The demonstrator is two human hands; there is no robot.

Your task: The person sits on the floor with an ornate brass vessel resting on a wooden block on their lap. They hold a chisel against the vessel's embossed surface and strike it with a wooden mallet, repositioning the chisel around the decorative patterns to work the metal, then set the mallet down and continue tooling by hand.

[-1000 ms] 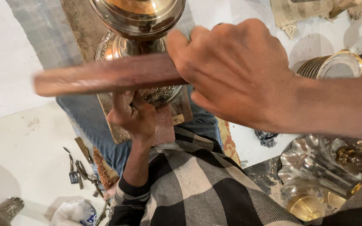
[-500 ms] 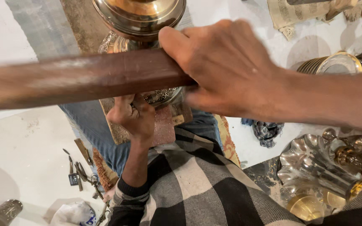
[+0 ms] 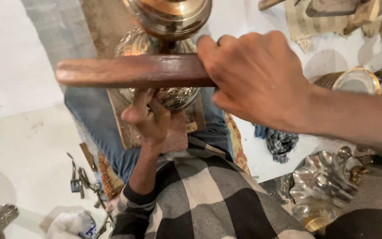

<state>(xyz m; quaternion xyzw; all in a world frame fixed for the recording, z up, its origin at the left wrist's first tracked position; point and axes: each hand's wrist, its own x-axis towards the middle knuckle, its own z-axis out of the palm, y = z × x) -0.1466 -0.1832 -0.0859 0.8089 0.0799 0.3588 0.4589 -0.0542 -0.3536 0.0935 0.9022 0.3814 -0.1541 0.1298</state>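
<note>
My right hand (image 3: 255, 77) grips a thick reddish wooden stick (image 3: 131, 71), held level across the view above my lap. Below it my left hand (image 3: 149, 116) is closed against the embossed silver-coloured bowl (image 3: 173, 95) of a tall brass vessel (image 3: 169, 17); what the fingers pinch is hidden. The vessel rests on a worn wooden block (image 3: 129, 128) on my knee. The stick covers the middle of the vessel.
Small metal tools (image 3: 82, 179) lie on the pale floor at the left, with a white cloth (image 3: 69, 223) below them. A fluted metal dish (image 3: 326, 181), a brass-rimmed round container (image 3: 350, 79) and a dark rag (image 3: 279, 141) sit at the right.
The stick swung out long toward the left half a second ago and is now drawn back to the right. My left hand stays on the vessel.
</note>
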